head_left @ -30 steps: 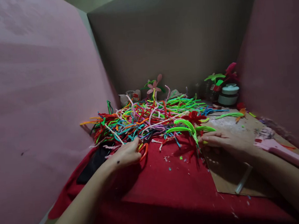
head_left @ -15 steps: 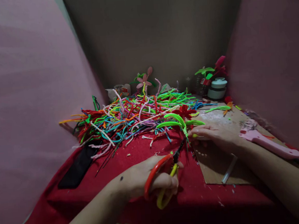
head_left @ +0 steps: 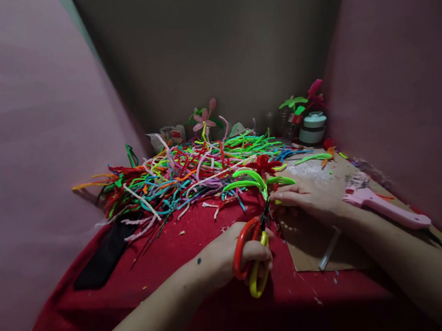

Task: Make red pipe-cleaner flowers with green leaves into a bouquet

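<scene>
My left hand (head_left: 231, 254) grips scissors (head_left: 253, 255) with one red and one yellow handle loop; the dark blades point up toward a green stem. My right hand (head_left: 304, 202) pinches the base of a pipe-cleaner flower (head_left: 258, 178) with bright green leaf loops and a red bloom, pressing it down at the edge of a cardboard sheet (head_left: 318, 239). The blade tips sit right at the stem, just left of my right fingers. Behind both hands lies a big tangled heap of coloured pipe cleaners (head_left: 183, 176) on a red cloth (head_left: 196, 239).
A pink tool (head_left: 385, 206) lies on the cardboard at right, a white stick (head_left: 329, 249) near my right wrist. A black flat object (head_left: 105, 253) lies at left. At the back stand a pale lidded jar (head_left: 312, 127), finished pipe-cleaner flowers (head_left: 204, 118) and small containers. Walls close in on three sides.
My left hand picked the scissors up from beside the heap, carried them toward me and then right, up to the green stem. My right hand kept holding the flower.
</scene>
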A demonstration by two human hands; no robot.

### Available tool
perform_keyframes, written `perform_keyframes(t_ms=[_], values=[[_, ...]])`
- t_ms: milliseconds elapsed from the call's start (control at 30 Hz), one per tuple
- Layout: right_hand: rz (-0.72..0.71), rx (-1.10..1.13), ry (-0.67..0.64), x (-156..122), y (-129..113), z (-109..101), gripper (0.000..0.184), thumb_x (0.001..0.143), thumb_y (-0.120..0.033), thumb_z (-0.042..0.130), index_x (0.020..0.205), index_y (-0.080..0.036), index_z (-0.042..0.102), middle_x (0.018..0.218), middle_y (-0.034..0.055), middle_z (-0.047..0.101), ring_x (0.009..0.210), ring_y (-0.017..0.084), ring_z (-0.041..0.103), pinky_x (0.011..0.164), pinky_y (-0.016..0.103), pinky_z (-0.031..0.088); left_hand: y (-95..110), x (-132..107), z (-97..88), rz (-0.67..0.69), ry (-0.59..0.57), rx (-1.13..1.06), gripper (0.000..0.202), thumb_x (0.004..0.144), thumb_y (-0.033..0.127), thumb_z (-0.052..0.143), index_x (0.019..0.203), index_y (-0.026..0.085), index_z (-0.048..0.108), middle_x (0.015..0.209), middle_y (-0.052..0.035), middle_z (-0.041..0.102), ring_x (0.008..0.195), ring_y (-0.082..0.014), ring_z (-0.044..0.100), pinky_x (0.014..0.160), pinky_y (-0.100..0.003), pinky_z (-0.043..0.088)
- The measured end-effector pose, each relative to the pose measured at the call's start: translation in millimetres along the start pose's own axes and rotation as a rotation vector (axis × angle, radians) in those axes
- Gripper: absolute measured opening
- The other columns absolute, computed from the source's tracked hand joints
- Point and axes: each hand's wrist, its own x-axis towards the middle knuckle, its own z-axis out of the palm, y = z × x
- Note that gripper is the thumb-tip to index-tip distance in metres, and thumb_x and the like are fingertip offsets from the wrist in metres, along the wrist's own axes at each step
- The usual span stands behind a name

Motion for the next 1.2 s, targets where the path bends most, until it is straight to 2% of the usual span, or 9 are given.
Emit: perform_keyframes(t_ms=[133, 267, 467, 667, 800, 967, 1033, 1200], values=[[-0.023, -0.03, -0.012, -1.5, -3.2, -0.7, 0.035, 0.082, -0.045, 0.047, 0.07, -0.015, 0.06, 0.066, 0.0025, 0.056, 0.056, 0.011, 0.045, 0.049, 0.023, 0.032, -0.3, 3.5, 1.6, 0.058, 0.045, 0.085, 0.019, 0.065, 0.019, 0.051, 0.083, 0.014, 0.055, 0.062, 0.0002, 0.058, 0.052, -0.011, 0.051, 0.048, -0.021, 0.039], [-0.038, -0.052, -0.016, -2.1, -4.6, -1.6, 0.037, 0.082, -0.048, 0.046, 0.07, -0.015, 0.059, 0.067, 0.0021, 0.055, 0.059, 0.012, 0.046, 0.051, 0.024, 0.033, 1.9, 2.6, 2.4, 0.063, 0.036, 0.244, 0.006, 0.067, 0.018, 0.049, 0.07, 0.014, 0.053, 0.059, 0.0008, 0.053, 0.052, -0.0098, 0.048, 0.047, -0.019, 0.037], [-0.054, -0.004, -0.075, 0.3, 5.8, -3.6, 0.025, 0.078, -0.041, 0.056, 0.08, -0.017, 0.066, 0.07, 0.0013, 0.059, 0.061, 0.012, 0.049, 0.053, 0.024, 0.035, 5.3, 1.0, 8.6, 0.114, 0.107, 0.389, 0.006, 0.071, 0.019, 0.049, 0.074, 0.016, 0.046, 0.064, 0.0028, 0.049, 0.055, -0.0079, 0.044, 0.05, -0.018, 0.038], [-0.043, 0.008, -0.037, -1.2, 1.0, -2.6, 0.026, 0.079, -0.037, 0.054, 0.074, -0.017, 0.069, 0.068, 0.0023, 0.061, 0.059, 0.012, 0.05, 0.051, 0.024, 0.035, 2.5, -1.2, 6.2, 0.135, 0.123, 0.522, 0.009, 0.078, 0.025, 0.046, 0.075, 0.017, 0.042, 0.065, 0.0032, 0.043, 0.057, -0.0079, 0.037, 0.049, -0.019, 0.032], [-0.023, 0.034, 0.0, -1.4, -0.1, -2.2, 0.026, 0.078, -0.037, 0.054, 0.08, -0.018, 0.071, 0.073, 0.0037, 0.066, 0.062, 0.014, 0.052, 0.052, 0.024, 0.037, 9.4, -13.3, -1.3, 0.112, 0.065, 0.684, 0.008, 0.08, 0.024, 0.045, 0.075, 0.018, 0.043, 0.064, 0.0037, 0.045, 0.055, -0.0082, 0.038, 0.05, -0.02, 0.031], [0.002, 0.135, 0.045, 1.3, 10.3, -3.6, 0.027, 0.076, -0.037, 0.055, 0.087, -0.018, 0.071, 0.072, 0.004, 0.067, 0.059, 0.013, 0.054, 0.05, 0.023, 0.038, 23.7, -37.3, -11.9, 0.084, 0.01, 0.911, 0.01, 0.08, 0.027, 0.044, 0.082, 0.019, 0.05, 0.07, 0.0018, 0.052, 0.061, -0.0107, 0.045, 0.056, -0.02, 0.035], [-0.007, 0.184, 0.031, 1.7, 12.2, -3.4, 0.027, 0.076, -0.036, 0.054, 0.086, -0.017, 0.071, 0.074, 0.0055, 0.067, 0.063, 0.015, 0.056, 0.05, 0.024, 0.039, 22.8, -44.6, -19.2, 0.051, 0.055, 0.995, 0.017, 0.082, 0.032, 0.042, 0.09, 0.021, 0.053, 0.075, -0.0003, 0.056, 0.066, -0.0128, 0.05, 0.059, -0.021, 0.037], [-0.038, 0.346, -0.033, -1.2, 6.3, -1.0, 0.023, 0.077, -0.033, 0.052, 0.082, -0.019, 0.07, 0.075, 0.0069, 0.066, 0.065, 0.017, 0.057, 0.05, 0.025, 0.039, -2.6, -52.4, -51.9, -0.165, 0.376, 1.331, 0.029, 0.082, 0.034, 0.04, 0.103, 0.02, 0.054, 0.086, -0.0093, 0.063, 0.078, -0.0222, 0.059, 0.066, -0.029, 0.041]])
